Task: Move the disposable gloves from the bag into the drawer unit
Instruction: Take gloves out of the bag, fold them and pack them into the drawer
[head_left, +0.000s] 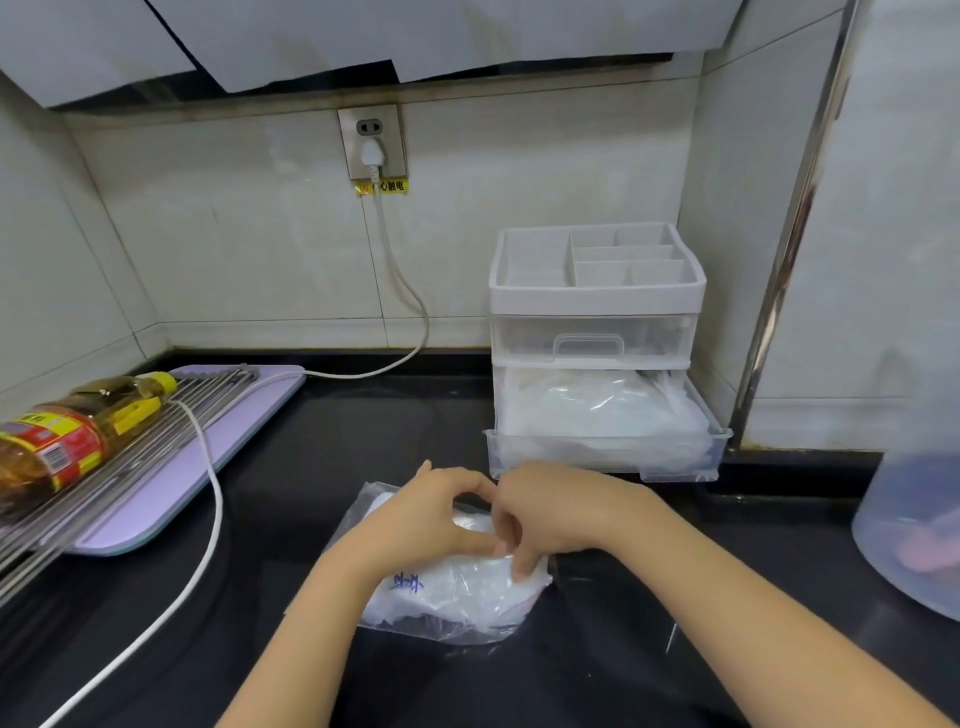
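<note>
In the lower centre of the frame, both hands are working at the clear plastic bag, which is lying on the black countertop. The left hand and right hand are each pinching its film with curled fingers, apparently at the mouth. Spreading that opening wide before reaching in should be helping the disposable gloves come out as one wad. Right of centre, the drawer unit is standing with its lower drawer pulled open and holding crumpled clear plastic, probably gloves. The upper drawer is sitting closed and looking empty.
</note>
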